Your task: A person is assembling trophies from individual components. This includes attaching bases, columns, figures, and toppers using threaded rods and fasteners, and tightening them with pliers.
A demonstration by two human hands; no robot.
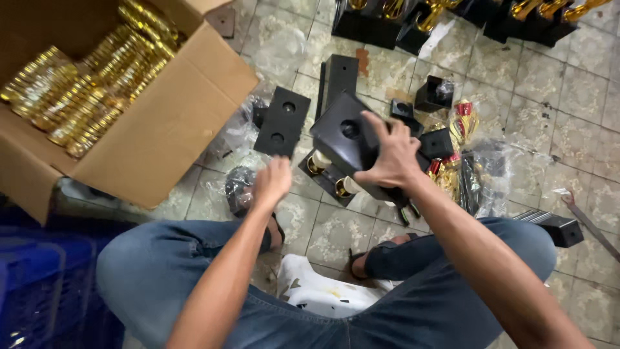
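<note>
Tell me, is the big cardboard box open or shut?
Open. The cardboard box has its flaps folded outward, and rows of shiny gold pieces show inside it.

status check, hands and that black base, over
Right hand gripping black base. Left hand empty, blurred, beside it. Loose black plate and gold parts on floor around.

Got a cardboard box (161, 123) full of gold parts (84, 84) at my 10 o'clock, finished gold trophies (452, 13) lined up at 12, and a flat black plate (282, 121) on the tiled floor (549, 84).
</note>
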